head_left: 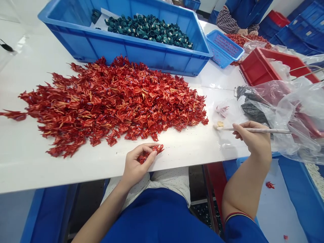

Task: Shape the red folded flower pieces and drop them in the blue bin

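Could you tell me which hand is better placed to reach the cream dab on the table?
Probably the right: the right hand holds a slim white stick with its tip at the cream dab, while the left hand sits farther off, pinching a red folded piece.

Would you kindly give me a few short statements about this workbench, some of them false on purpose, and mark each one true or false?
1. The right hand holds a thin white stick with its tip at a pale dab. True.
2. The left hand is empty. False: it pinches a small red folded piece.
3. The dark teal pieces lie in a red crate. False: they lie in a blue plastic crate.
4. A large pile of red folded pieces lies directly on the white table. True.
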Demonstrator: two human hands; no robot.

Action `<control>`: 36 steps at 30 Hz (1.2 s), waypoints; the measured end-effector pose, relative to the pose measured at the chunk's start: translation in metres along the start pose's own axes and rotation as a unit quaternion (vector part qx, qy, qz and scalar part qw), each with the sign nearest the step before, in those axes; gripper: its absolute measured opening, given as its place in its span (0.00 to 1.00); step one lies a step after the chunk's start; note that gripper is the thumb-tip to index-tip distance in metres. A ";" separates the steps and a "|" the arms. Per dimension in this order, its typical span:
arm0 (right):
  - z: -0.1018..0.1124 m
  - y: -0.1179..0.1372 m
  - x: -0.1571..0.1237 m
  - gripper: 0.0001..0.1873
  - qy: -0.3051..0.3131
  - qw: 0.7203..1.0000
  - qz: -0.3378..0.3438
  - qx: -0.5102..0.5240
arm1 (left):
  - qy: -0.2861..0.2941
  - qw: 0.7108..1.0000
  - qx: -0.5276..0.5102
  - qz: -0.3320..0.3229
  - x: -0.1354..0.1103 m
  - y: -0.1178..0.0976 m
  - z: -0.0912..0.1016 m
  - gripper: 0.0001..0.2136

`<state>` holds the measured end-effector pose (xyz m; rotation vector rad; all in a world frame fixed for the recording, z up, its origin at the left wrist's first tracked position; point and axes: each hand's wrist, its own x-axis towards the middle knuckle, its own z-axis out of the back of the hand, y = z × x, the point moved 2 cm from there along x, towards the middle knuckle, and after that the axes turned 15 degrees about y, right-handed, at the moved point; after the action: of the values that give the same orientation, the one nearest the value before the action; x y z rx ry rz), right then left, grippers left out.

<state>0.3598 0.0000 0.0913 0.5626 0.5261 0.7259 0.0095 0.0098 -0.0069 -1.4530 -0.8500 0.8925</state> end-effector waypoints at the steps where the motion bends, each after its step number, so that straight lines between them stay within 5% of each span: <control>1: 0.002 0.001 -0.001 0.08 -0.008 1.000 -0.005 0.003 | -0.001 1.000 -0.001 0.000 0.000 0.000 0.000 0.11; 8: 0.003 0.001 0.001 0.13 -0.034 0.999 0.003 0.038 | -0.003 1.000 -0.008 -0.006 0.000 -0.001 0.000 0.10; 23: -0.017 0.006 -0.011 0.21 0.165 0.962 0.082 0.202 | -0.004 1.000 -0.020 -0.010 0.001 -0.004 0.000 0.10; 36: -0.022 0.008 -0.022 0.18 0.182 0.975 0.128 -0.023 | -0.004 1.000 -0.015 0.003 0.000 -0.005 0.000 0.10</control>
<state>0.3286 -0.0053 0.0858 0.4597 0.7821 1.0951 0.0098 0.0105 -0.0017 -1.4789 -0.8680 0.8935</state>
